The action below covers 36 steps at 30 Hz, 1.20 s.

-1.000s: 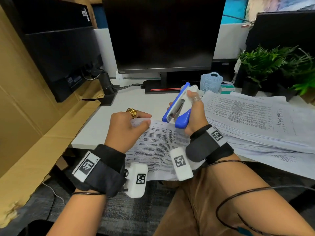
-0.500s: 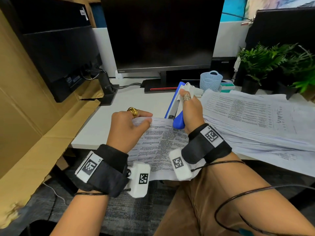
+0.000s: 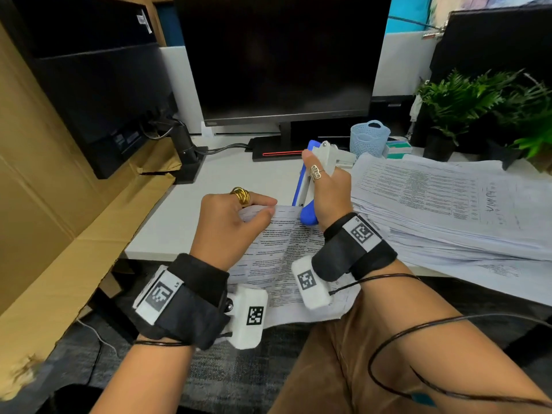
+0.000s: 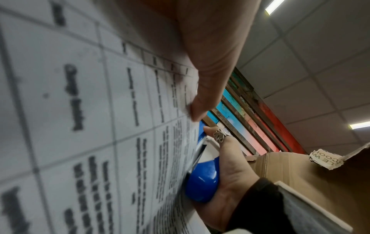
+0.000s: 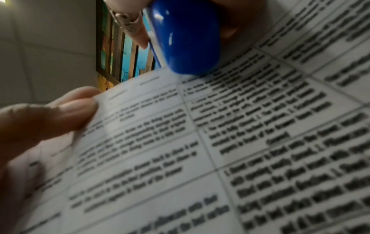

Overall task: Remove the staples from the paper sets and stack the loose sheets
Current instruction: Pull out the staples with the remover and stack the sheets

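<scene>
**One stapled set met by the stapler's rear end**

Two hands are engaged on a single printed paper set (image 3: 286, 252), which lies over the near edge of the desk (image 3: 209, 186) and droops toward the lap. Its top left corner is pinched between thumb and fingers of the left hand (image 3: 230, 225). The blue stapler (image 3: 307, 186) is clasped in the right hand (image 3: 328, 192), nose pointing away.

A second ago the stapler was held raised and tilted above the sheet; it has since been swung down, so that its rounded blue rear end is now set against the top edge of the set, just beside the pinched corner. The staple itself cannot be made out in any view.

From this it is judged that the prying step is being started and that no staple has yet been lifted from this set. A large pile of sheets (image 3: 448, 210) is spread at the right, touching the set's right side.
</scene>
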Motion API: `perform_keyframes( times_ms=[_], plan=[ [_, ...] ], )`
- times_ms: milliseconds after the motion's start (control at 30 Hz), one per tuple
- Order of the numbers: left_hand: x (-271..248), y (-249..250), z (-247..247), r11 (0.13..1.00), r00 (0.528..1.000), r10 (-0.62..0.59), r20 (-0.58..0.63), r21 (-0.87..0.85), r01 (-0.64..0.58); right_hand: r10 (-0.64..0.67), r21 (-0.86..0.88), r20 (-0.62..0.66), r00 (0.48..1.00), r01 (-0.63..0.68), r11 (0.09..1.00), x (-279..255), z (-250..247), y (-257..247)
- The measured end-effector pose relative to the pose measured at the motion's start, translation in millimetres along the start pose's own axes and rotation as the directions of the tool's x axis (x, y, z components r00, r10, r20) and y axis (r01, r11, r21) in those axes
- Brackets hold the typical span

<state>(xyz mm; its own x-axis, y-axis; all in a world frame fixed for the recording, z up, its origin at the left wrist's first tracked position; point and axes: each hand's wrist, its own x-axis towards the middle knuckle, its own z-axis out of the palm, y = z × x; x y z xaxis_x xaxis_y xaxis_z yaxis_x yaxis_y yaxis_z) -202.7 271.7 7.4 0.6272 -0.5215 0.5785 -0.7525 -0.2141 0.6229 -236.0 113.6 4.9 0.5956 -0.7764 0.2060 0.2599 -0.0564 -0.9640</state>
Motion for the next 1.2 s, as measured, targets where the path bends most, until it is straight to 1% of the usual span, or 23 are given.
perform_keyframes(
  times_ms=[167,267,300,333,367,400,433,467,500,533,567,633,700,767,833,900,967,1033,1100,1133,1200],
  plan=[
    [-1,-1,-3,1.000,0.999,-0.023,0.024,-0.001,0.023,0.021,0.033,0.061,0.998,-0.023,0.999,-3,1,1],
    [1,2,-6,0.991,0.989,-0.129,0.077,0.035,0.126,0.044,0.031,0.052,0.998,-0.046,0.998,-4,0,2],
    [1,3,-7,0.984,0.982,-0.166,0.095,0.080,0.159,0.040,0.032,0.047,0.998,-0.042,0.999,-5,0,2],
    [1,6,-8,0.972,0.977,-0.188,0.098,0.163,0.170,0.033,0.037,0.040,0.999,-0.035,0.999,-5,0,3],
    [-1,8,-9,0.948,0.980,-0.180,0.085,0.282,0.150,0.024,0.042,0.037,0.999,-0.026,0.999,-6,1,3],
    [-3,12,-10,0.905,0.987,-0.146,0.064,0.412,0.107,0.019,0.043,0.036,0.999,-0.021,0.999,-6,2,4],
    [-4,17,-11,0.848,0.993,-0.101,0.057,0.527,0.057,0.017,0.041,0.032,0.999,-0.018,0.999,-7,3,4],
    [-4,22,-9,0.785,0.994,-0.078,0.082,0.619,0.011,0.015,0.043,0.030,0.999,-0.016,0.999,-7,4,3],
    [-2,25,-5,0.728,0.986,-0.093,0.136,0.685,-0.026,0.008,0.048,0.032,0.999,-0.010,0.999,-8,6,3],
    [1,27,0,0.689,0.971,-0.133,0.198,0.723,-0.053,-0.005,0.053,0.034,0.999,0.003,0.999,-9,7,3],
    [5,28,5,0.673,0.952,-0.183,0.246,0.737,-0.060,-0.023,0.054,0.035,0.999,0.021,0.998,-11,9,4],
    [12,25,13,0.678,0.929,-0.229,0.290,0.732,-0.061,-0.062,0.048,0.029,0.998,0.061,0.997,-14,10,4],
    [18,18,17,0.703,0.922,-0.215,0.323,0.706,-0.083,-0.100,0.048,0.009,0.995,0.099,0.994,-15,10,5],
    [21,13,20,0.748,0.914,-0.196,0.355,0.656,-0.094,-0.119,0.041,-0.003,0.993,0.119,0.992,-16,8,7],
    [21,10,24,0.804,0.923,-0.158,0.351,0.588,-0.086,-0.143,0.034,-0.005,0.990,0.143,0.989,-16,7,8],
    [18,6,28,0.857,0.943,-0.095,0.319,0.509,-0.086,-0.155,0.031,-0.011,0.988,0.155,0.987,-17,6,9],
    [14,1,32,0.891,0.959,-0.044,0.280,0.445,-0.089,-0.147,0.037,-0.017,0.989,0.148,0.988,-17,6,11],
    [11,-3,35,0.903,0.965,-0.037,0.261,0.423,-0.079,-0.127,0.035,-0.012,0.992,0.127,0.991,-17,7,12],
    [11,-5,35,0.892,0.960,-0.052,0.275,0.445,-0.079,-0.111,0.019,-0.001,0.994,0.111,0.994,-16,7,14],
    [12,-6,34,0.879,0.950,-0.071,0.305,0.469,-0.085,-0.100,0.004,0.007,0.995,0.100,0.995,-15,7,15],
    [16,-8,29,0.847,0.914,-0.112,0.391,0.518,-0.118,-0.064,-0.022,0.023,0.998,0.065,0.998,-12,8,18]
  ],
)
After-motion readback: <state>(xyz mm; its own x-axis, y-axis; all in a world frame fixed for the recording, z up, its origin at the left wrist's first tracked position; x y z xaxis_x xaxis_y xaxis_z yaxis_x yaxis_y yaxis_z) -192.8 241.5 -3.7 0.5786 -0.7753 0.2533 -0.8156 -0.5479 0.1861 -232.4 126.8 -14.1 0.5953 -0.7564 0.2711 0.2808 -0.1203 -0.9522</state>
